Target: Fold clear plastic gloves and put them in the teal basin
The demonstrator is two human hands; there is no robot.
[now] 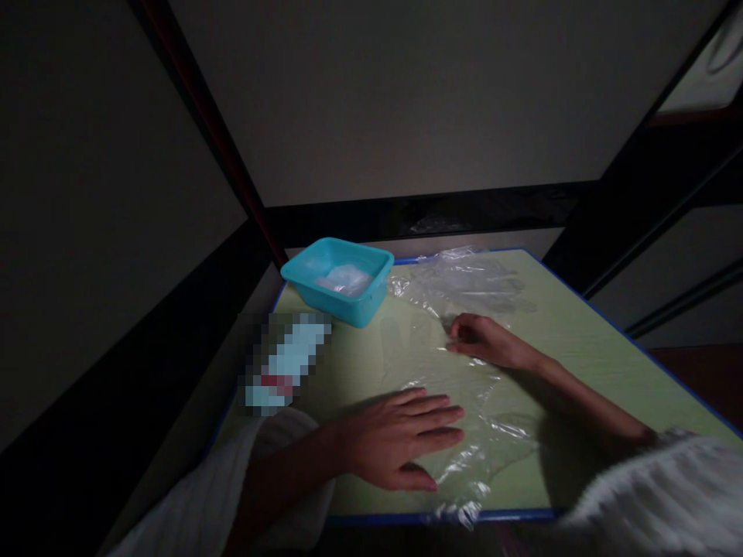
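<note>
A clear, thin plastic glove (pixel 441 371) lies spread on the pale table, its cuff end reaching the front edge. My left hand (pixel 400 437) rests flat on it, fingers stretched out and slightly apart. The fingers of my right hand (pixel 484 339) are curled into a pinch at the right side of the glove's finger end; the film there is hard to see. Behind that hand, more flattened clear gloves (pixel 470 282) lie in a loose pile near the back edge.
A turquoise plastic basket (pixel 363 305) with crumpled clear plastic (pixel 345 280) inside stands at the back left. In front of it lies a pixelated light-blue object (pixel 290 360). The blue-edged table (pixel 586 348) meets dark-trimmed panels behind and at left.
</note>
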